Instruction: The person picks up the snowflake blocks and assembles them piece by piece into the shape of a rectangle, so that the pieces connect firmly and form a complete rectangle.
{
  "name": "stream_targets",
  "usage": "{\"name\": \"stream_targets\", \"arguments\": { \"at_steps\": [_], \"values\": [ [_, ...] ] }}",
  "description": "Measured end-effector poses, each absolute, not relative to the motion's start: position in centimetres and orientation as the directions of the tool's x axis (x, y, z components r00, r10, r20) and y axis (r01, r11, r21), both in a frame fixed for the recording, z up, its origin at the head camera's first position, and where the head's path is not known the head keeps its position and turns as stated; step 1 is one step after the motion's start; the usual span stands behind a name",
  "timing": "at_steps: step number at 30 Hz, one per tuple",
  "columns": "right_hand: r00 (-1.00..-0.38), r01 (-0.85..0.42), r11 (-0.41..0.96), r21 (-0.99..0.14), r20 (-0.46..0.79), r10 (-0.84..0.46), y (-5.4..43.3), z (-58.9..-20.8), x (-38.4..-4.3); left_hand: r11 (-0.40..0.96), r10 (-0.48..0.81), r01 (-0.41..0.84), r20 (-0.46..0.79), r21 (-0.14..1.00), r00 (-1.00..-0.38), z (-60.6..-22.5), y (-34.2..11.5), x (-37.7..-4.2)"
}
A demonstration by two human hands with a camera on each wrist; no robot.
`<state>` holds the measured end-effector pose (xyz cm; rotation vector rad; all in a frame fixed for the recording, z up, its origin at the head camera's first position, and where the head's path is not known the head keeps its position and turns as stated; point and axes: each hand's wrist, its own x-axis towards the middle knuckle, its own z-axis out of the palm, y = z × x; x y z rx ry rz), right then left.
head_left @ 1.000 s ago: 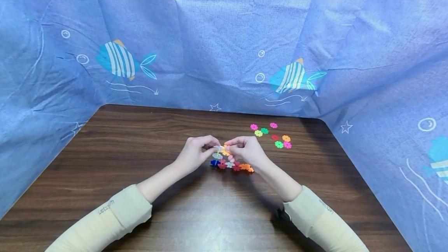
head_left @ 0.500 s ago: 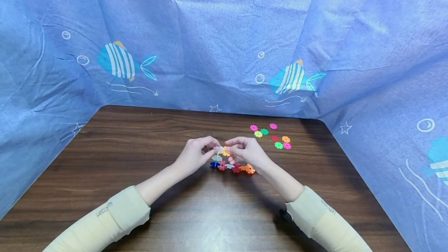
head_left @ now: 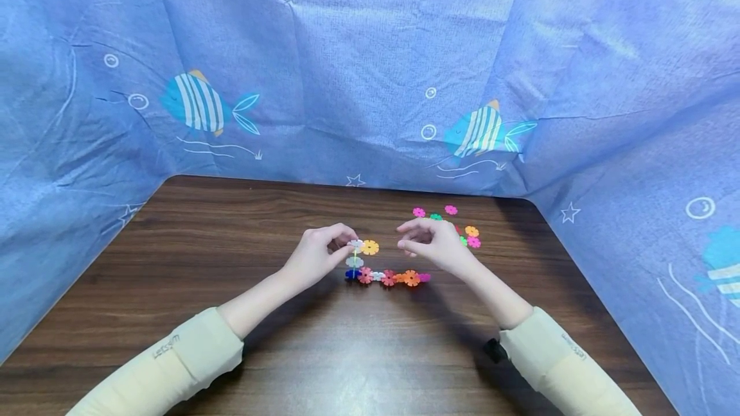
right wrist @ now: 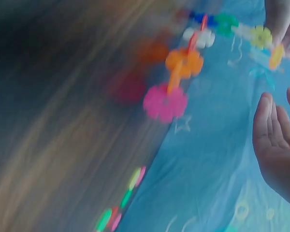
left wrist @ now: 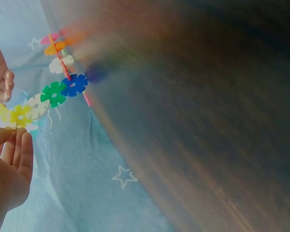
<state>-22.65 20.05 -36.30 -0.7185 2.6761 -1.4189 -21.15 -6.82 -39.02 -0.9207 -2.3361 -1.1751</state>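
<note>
Flower-shaped plastic discs are slotted together into a chain. Its lower row runs from a blue disc [head_left: 352,273] past red, white and orange discs to a magenta disc [right wrist: 165,102]. From the blue end a column climbs through a green disc [left wrist: 53,94] and a white disc [left wrist: 37,106] to a yellow disc [left wrist: 21,115]. My left hand [head_left: 320,254] pinches this yellow disc between thumb and fingers. An orange disc [head_left: 370,247] sticks out sideways at the top. To its right, apart from it, hovers my right hand [head_left: 435,248], fingers loosely bent with nothing between them.
Loose discs lie farther back on the right of the wooden table [head_left: 243,210], among them a magenta disc [head_left: 451,210] and an orange disc [head_left: 471,231]. My right hand partly covers some. A blue fish-print cloth [head_left: 358,82] stands behind the table.
My right hand has let go of the orange disc and moved right, uncovering the magenta disc at the row's end. My left hand keeps its grip, with the chain shifted slightly left.
</note>
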Motion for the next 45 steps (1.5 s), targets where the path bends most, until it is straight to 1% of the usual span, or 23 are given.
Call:
{"name": "stream_targets", "arguments": {
  "at_steps": [5, 8, 14, 19, 23, 29, 37, 45],
  "values": [
    [-0.851, -0.510, 0.561, -0.651, 0.291, -0.437, 22.7, -36.2, -23.5, 0.448, 0.382, 0.682, 0.566, 0.578, -0.731, -39.1, -7.1, -21.2],
    [-0.830, -0.549, 0.574, -0.608, 0.313, -0.462, 24.5, -36.2, -24.0, 0.451, 0.380, 0.678, 0.562, 0.581, -0.735, -39.2, -7.2, -21.2],
    [-0.817, -0.574, 0.619, -0.536, 0.324, -0.477, 27.7, -36.7, -25.0, 0.456, 0.373, 0.674, 0.563, 0.581, -0.738, -39.3, -7.5, -21.2],
    [-0.791, -0.611, 0.670, -0.421, 0.353, -0.500, 30.1, -37.8, -26.4, 0.459, 0.371, 0.671, 0.560, 0.583, -0.740, -39.2, -7.7, -21.2],
    [-0.786, -0.615, 0.706, -0.351, 0.342, -0.514, 31.6, -38.8, -27.4, 0.459, 0.373, 0.668, 0.555, 0.586, -0.744, -39.3, -7.7, -21.2],
    [-0.793, -0.608, 0.721, -0.332, 0.291, -0.535, 33.4, -40.4, -28.8, 0.463, 0.372, 0.657, 0.542, 0.595, -0.753, -39.3, -7.7, -21.2],
    [-0.760, -0.647, 0.724, -0.241, 0.281, -0.586, 34.5, -42.6, -30.5, 0.450, 0.374, 0.662, 0.546, 0.600, -0.750, -39.4, -7.6, -21.2],
    [-0.792, -0.611, 0.756, -0.235, 0.203, -0.576, 34.7, -43.1, -31.4, 0.457, 0.373, 0.666, 0.553, 0.590, -0.745, -39.2, -7.6, -21.3]
  ]
}}
